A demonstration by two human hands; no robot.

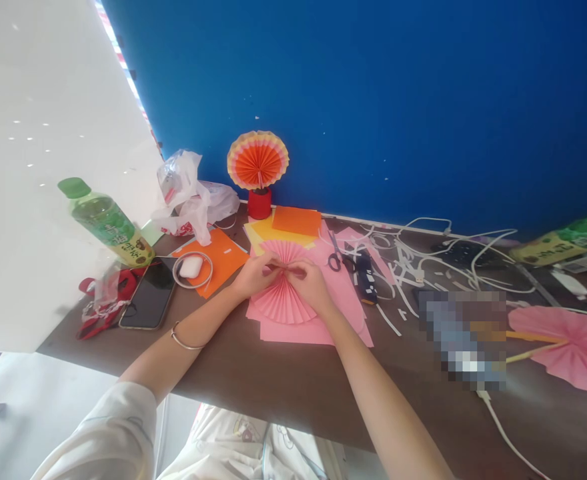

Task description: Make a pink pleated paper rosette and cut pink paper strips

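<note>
A pink pleated paper fan (286, 303) is spread nearly into a full round over a stack of pink paper sheets (343, 313). My left hand (257, 273) pinches it near its centre from the left. From the right, my right hand (307, 283) grips the same middle part, fingertips close to those of the left. The exact spot under my fingertips is hidden. Yellow sheets (268, 233) and an orange sheet (296, 220) lie just behind the fan. Scissors (341, 259) rest on the paper to the right of my hands.
An orange-and-yellow paper rosette (258, 160) stands in a red pot (259, 204) by the blue wall. Left are a green-capped bottle (108, 223), a phone (149, 293), a white earphone case (191, 267) and plastic bags (183, 190). White cables (403, 260) and another pink fan (573, 340) lie right.
</note>
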